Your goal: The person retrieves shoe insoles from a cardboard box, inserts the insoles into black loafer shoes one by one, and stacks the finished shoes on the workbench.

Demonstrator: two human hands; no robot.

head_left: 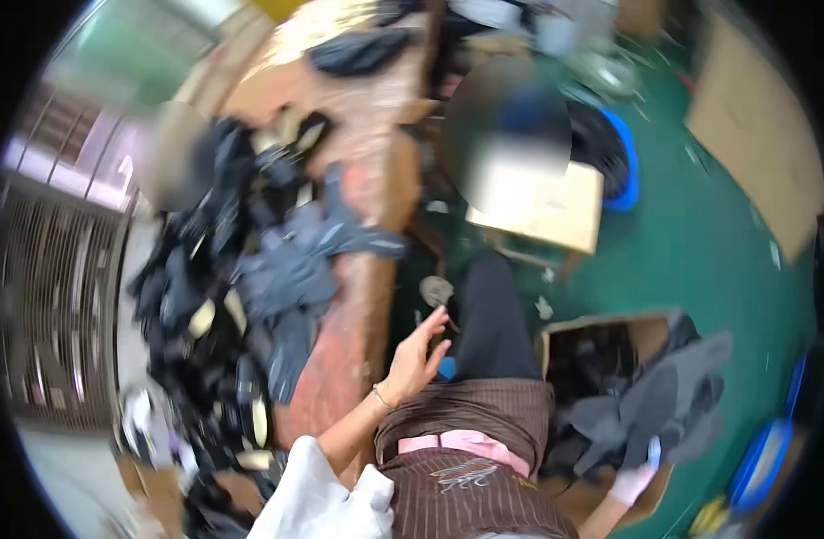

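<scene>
My left hand [415,357], bare with a bracelet at the wrist, hangs in the air beside the bench edge, fingers apart and nothing in them. On the right, my right hand [634,483] wears a pale covering and is at the lower edge of a bundle of dark grey cloth pieces [632,409]. Its fingers are partly hidden and blurred, so its grip is unclear. The cloth lies over an open cardboard box [650,332] on the floor. A brown striped apron [457,494] covers my lap.
A reddish workbench [326,386] carries a heap of black and grey pieces [205,296]. Ahead are a wooden stool [578,198] and a blue-rimmed round object [629,162]. A cardboard sheet [757,135] stands at the right, above a blue item [762,463].
</scene>
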